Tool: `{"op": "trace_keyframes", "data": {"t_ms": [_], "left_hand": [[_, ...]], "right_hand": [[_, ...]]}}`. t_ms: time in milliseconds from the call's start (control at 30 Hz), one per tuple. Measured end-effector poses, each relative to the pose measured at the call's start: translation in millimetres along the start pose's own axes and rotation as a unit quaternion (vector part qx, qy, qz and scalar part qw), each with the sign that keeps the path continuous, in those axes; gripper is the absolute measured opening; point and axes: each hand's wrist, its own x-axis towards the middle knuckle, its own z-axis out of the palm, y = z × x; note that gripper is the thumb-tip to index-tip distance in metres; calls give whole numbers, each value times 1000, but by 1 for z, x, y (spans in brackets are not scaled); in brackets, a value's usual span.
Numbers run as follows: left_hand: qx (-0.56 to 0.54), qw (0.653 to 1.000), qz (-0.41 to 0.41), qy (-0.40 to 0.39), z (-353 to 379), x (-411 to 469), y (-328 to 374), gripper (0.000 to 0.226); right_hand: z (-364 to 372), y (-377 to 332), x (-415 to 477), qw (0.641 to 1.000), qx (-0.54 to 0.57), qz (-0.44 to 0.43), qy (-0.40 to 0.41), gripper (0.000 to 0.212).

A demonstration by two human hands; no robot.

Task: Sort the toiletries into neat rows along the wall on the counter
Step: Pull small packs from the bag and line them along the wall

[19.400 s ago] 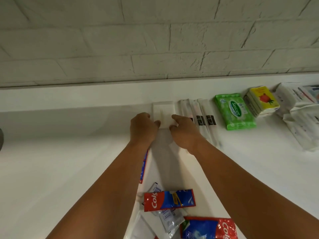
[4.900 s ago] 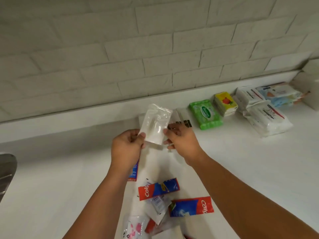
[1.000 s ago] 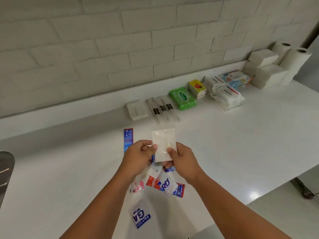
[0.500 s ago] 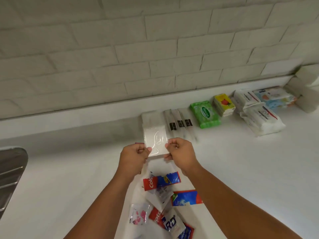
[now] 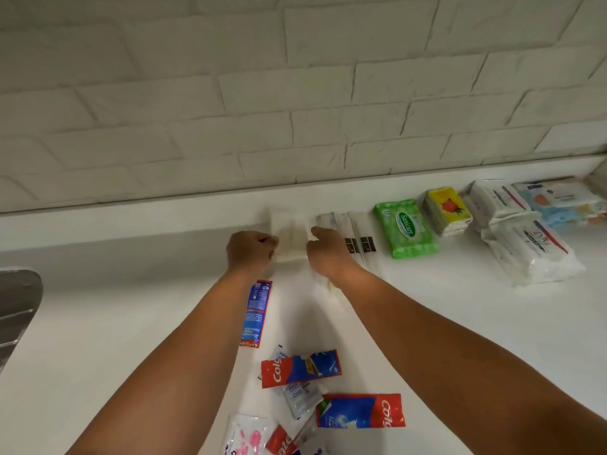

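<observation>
White packet (image 5: 291, 236) blurred, left hand (image 5: 251, 252), right hand (image 5: 328, 252) gripping its hidden edges

The person is holding both bare forearms stretched forward, side by side. The left hand (image 5: 251, 252), fingers curled, is pinching the left edge of a white packet (image 5: 292, 234). The right hand (image 5: 328, 254) is pinching its right edge, knuckles upward.
</observation>
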Motion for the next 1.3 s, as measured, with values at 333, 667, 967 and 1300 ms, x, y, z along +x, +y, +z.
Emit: {"op": "trace_keyframes", "data": {"t_ms": [333,667,967,1300], "left_hand": [[145,989,0,12,17,6,3,40],[209,977,37,18,16,-1,3,41],[169,975,144,0,-32,-86,2,23],[203,968,103,-105,-52,-180,-78,33]], "right_hand": [[9,-1,13,996,-76,-3,-49,49],[5,-4,4,994,-95,-39,-44,49],[4,13,-79,974,-144,-171,-24,40],[49,72,-192,919,-325,-216,-62,23]]}}
